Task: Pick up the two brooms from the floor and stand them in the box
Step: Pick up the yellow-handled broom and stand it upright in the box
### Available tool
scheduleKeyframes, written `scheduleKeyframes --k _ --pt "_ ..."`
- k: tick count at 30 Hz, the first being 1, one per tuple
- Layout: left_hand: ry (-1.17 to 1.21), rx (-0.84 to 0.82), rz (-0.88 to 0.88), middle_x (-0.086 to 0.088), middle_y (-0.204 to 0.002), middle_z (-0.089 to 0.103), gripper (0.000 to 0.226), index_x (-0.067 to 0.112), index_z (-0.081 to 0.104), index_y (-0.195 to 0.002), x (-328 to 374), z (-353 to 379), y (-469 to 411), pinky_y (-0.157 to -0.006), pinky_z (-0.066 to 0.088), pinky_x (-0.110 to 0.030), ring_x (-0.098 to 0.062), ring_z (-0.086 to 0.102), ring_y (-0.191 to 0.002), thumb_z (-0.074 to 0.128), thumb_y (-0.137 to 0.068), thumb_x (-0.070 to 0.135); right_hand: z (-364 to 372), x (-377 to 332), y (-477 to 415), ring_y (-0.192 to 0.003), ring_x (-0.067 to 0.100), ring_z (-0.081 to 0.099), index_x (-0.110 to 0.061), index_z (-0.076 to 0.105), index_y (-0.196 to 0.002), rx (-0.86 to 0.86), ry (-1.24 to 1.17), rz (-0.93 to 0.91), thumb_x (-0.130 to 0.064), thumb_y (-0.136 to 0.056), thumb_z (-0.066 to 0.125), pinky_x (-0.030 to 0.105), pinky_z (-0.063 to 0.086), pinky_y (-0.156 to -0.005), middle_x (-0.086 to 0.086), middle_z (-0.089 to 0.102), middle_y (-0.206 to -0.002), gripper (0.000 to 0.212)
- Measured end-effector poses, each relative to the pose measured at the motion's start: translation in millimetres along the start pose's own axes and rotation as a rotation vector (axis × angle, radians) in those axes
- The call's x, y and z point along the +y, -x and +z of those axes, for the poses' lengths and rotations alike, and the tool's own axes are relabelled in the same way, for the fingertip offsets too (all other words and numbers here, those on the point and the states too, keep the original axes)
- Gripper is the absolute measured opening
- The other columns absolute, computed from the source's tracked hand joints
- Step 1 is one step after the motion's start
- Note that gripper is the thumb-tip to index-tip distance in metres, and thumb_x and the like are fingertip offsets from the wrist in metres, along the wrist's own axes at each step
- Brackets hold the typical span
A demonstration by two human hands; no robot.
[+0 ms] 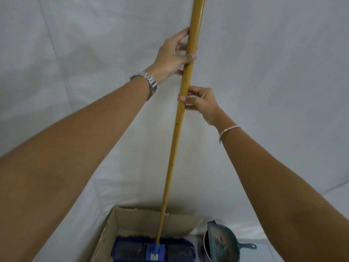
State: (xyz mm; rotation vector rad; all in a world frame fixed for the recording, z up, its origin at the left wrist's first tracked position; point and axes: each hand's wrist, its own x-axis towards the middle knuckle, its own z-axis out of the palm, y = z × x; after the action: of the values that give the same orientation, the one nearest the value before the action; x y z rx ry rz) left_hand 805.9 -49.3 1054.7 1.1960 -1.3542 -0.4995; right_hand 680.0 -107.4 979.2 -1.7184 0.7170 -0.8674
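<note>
A broom with a long yellow handle [181, 103] stands nearly upright, its dark blue head [154, 251] down inside an open cardboard box [120, 218] at the bottom middle. My left hand [174, 53] grips the handle higher up, fingers wrapped around it. Lower on the same handle, my right hand [200, 100] pinches it between thumb and fingers. The handle's top runs out of the frame. A second broom is not in view.
A teal dustpan [221, 241] leans over a dark round container just right of the box. A white sheet covers the wall and floor behind. My left wrist carries a metal watch [150, 83], my right a thin bracelet.
</note>
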Motion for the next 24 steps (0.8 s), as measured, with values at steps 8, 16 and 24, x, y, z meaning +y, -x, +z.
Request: scheduleKeyframes --k 8,16,24 --pt "-0.120 0.001 0.071 0.005 -0.116 0.054 0.037 0.005 0.048 -0.125 3 -18 -6 -0.069 0.058 -0.025 -0.001 0.057 -0.095 0.055 -0.090 0.015 11 -18 -1 -0.088 0.025 0.064 0.008 0.061 -0.108 0.006 0.066 -0.077 0.004 -0.080 0.065 0.037 0.059 -0.079 0.015 0.058 -0.090 0.028" --pt "-0.086 -0.027 0.092 0.004 -0.119 0.057 0.035 0.007 0.049 -0.122 -4 -25 -11 -0.072 0.059 -0.028 -0.006 0.059 -0.102 0.057 -0.088 0.013 11 -13 -10 -0.091 0.027 0.065 0.007 0.061 -0.110 -0.011 0.066 -0.078 0.002 -0.080 0.066 0.036 0.059 -0.078 0.015 0.059 -0.093 0.030" --pt "0.164 0.036 -0.046 -0.007 -0.113 0.062 0.057 0.008 0.047 -0.131 -23 -14 -26 -0.071 0.059 -0.044 -0.020 0.064 -0.097 0.069 -0.078 0.006 7 6 -26 -0.071 0.009 0.064 -0.001 0.063 -0.106 0.011 -0.030 0.018 0.003 -0.080 0.065 0.022 0.059 -0.065 0.001 0.060 -0.076 0.027"
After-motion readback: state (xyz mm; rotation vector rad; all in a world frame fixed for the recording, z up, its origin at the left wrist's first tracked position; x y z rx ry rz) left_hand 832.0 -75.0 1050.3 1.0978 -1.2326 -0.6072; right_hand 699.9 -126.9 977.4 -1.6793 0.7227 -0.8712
